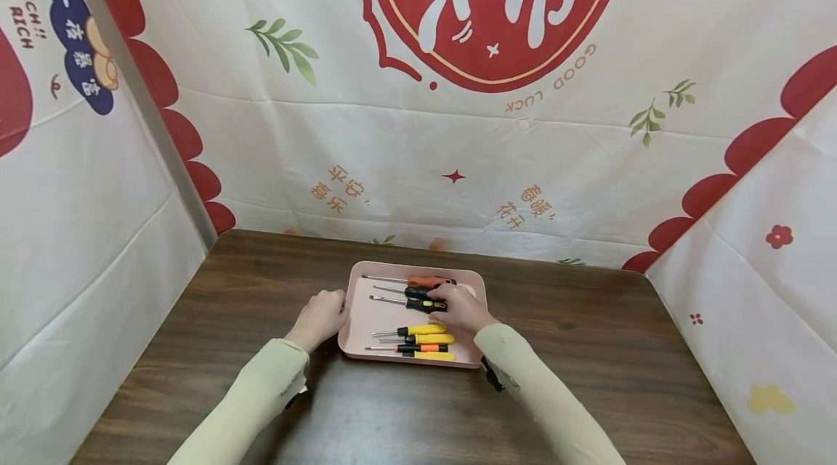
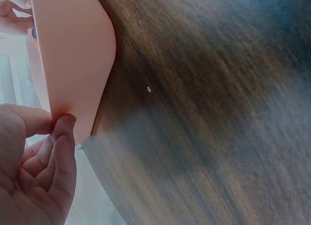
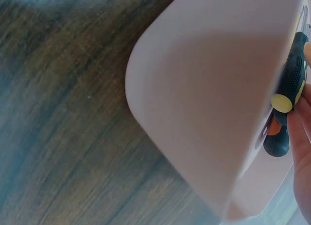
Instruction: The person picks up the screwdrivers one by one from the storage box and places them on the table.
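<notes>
A pink tray [image 1: 366,320] lies on the table with several screwdrivers in it. My left hand [image 1: 322,316] pinches the tray's left rim between thumb and fingers, as the left wrist view shows. Over the tray's right side, my right hand [image 1: 463,307] holds the handle of a black and yellow screwdriver [image 3: 292,77]. Just behind that one lie a black-handled screwdriver [image 1: 413,292], partly covered by my fingers, and an orange-handled screwdriver [image 1: 423,281]. In the tray's near half, yellow-handled screwdrivers [image 1: 434,339] lie side by side with a slim black and orange screwdriver [image 1: 418,348]. All shafts point left.
The dark wooden table [image 1: 588,349] extends around the tray on every side. A printed white cloth [image 1: 418,152] hangs behind the table's far edge, and similar cloths hang at left and right. Dark straps sit at both wrists.
</notes>
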`<state>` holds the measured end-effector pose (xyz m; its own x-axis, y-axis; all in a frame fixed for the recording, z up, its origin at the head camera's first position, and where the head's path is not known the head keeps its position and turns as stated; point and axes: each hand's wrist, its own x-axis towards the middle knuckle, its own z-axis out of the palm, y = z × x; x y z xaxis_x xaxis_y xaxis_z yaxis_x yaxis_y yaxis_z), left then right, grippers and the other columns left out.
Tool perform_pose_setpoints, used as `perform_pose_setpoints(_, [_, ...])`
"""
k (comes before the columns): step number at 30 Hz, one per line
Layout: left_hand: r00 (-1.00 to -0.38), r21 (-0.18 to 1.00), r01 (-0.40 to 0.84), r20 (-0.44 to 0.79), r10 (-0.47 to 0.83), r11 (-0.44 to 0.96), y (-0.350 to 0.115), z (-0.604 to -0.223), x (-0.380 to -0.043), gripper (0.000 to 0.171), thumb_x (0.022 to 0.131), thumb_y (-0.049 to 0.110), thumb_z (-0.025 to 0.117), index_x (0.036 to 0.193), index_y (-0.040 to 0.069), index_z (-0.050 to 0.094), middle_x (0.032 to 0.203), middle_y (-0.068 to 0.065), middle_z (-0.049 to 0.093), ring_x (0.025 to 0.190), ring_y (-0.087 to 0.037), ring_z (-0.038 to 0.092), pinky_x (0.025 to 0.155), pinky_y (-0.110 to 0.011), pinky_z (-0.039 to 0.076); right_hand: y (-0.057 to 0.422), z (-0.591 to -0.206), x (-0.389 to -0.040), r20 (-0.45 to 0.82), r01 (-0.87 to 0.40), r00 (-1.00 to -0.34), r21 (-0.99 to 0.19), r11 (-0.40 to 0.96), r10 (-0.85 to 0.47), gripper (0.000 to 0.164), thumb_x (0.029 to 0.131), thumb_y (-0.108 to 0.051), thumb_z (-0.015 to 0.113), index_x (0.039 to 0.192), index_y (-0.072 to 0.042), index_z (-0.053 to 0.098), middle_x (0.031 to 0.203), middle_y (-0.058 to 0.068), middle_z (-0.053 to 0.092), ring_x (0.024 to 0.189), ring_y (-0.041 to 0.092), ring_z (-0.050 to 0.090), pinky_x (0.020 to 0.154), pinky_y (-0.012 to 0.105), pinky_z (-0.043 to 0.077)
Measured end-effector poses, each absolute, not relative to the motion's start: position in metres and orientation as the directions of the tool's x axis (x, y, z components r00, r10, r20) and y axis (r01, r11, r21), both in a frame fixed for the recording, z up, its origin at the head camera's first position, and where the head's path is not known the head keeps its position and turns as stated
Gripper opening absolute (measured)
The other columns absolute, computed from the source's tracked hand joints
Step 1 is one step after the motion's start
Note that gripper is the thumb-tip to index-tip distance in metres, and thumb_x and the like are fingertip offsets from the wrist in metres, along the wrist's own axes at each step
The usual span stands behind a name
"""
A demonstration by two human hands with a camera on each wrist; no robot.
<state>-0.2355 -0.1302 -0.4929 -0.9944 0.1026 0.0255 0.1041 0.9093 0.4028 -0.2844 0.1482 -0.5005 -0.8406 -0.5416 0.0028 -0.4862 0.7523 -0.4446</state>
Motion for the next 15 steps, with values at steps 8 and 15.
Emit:
perform_pose_setpoints(8, [-0.993,0.394,0.120,0.048,0.110,0.911,-0.1306,-0.4931,-0.2358,0.022,0.085,0.013,0.056,0.064,0.010,0.050,0.056,-0.001,0.048,0.053,-0.019,0.050,0.047,-0.036,0.040,0.1474,-0.5033,-0.2847,0.023,-0.512,-0.827,-0.443,0.735,-0.562,0.036,0.075,-0.017,0.074,0.108,-0.005,0.065,0.104,0.004,0.066,0.098,0.016,0.058,0.085,0.035,0.046])
perform_pose_setpoints(15, [-0.992,0.393,0.125,0.059,0.110,0.911,-0.1310,-0.4962,-0.2370,0.020,0.085,0.013,0.056,0.065,0.009,0.052,0.057,-0.004,0.052,0.054,-0.021,0.053,0.047,-0.037,0.041,0.1437,-0.5069,-0.2862,0.007,-0.512,-0.832,-0.394,0.763,-0.555,0.034,0.075,-0.017,0.073,0.107,-0.006,0.066,0.104,0.004,0.065,0.105,0.021,0.054,0.088,0.038,0.043])
